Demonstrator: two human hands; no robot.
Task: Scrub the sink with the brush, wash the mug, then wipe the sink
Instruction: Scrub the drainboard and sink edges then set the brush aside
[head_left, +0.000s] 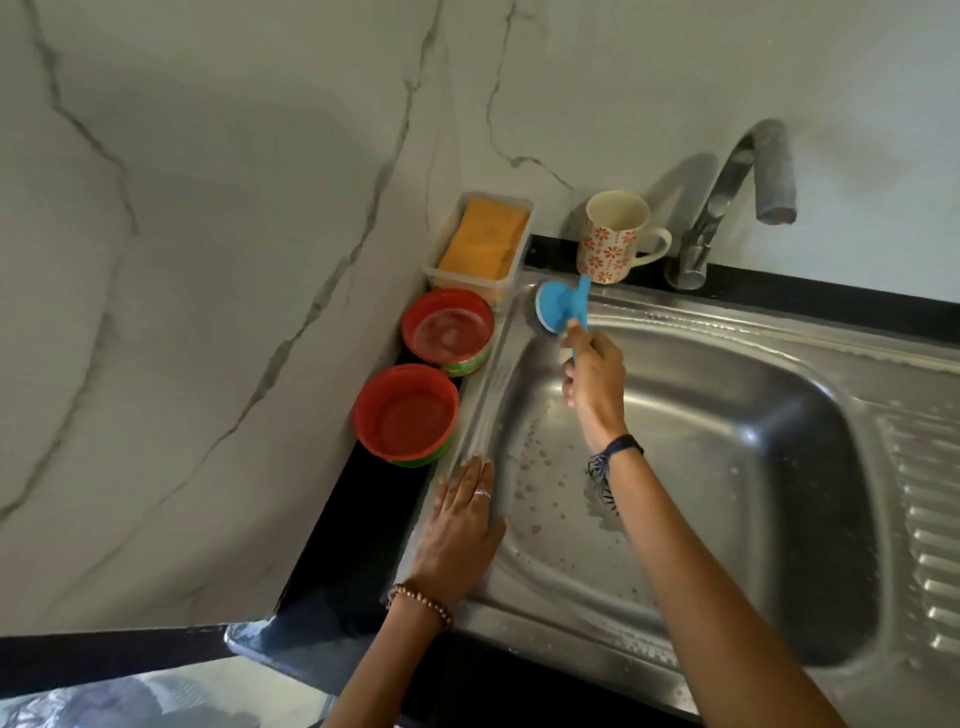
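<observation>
**Scrubbing the sink's far-left corner**

Gripping blue brush (563, 306) by its handle in right hand (595, 387), fist clenched; round head pressed on steel sink (727, 415) rim. Left hand (460, 525) flat, fingers loose, on left rim, grasping nothing. Flowered mug (613, 236) upright behind brush, beside tap (727, 202). Two red tubs (447, 330) and sponge box (480, 236) along left wall.
</observation>
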